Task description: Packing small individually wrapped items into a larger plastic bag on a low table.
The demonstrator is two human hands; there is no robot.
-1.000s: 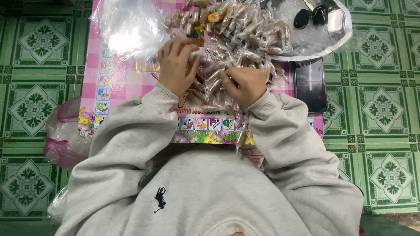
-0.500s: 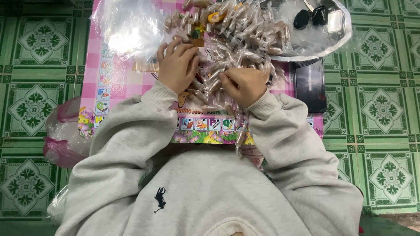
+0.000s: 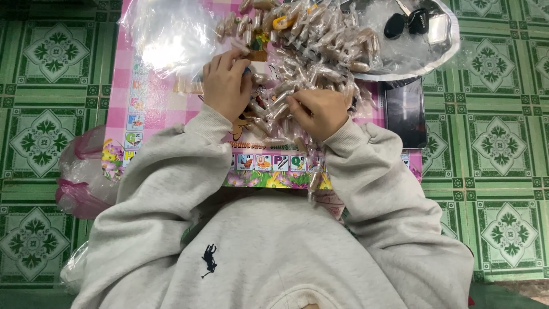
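Since the earlier frame the left hand (image 3: 226, 88) has crept slightly up the pink table (image 3: 166, 109), fingers curled near the clear bag (image 3: 171, 34); what they pinch I cannot tell. The right hand (image 3: 320, 111) pinches one small wrapped packet (image 3: 286, 103) at the pile's (image 3: 320, 46) near edge. Best to lift one packet clear without dragging its neighbours. A dark phone (image 3: 405, 111) lies rightmost.
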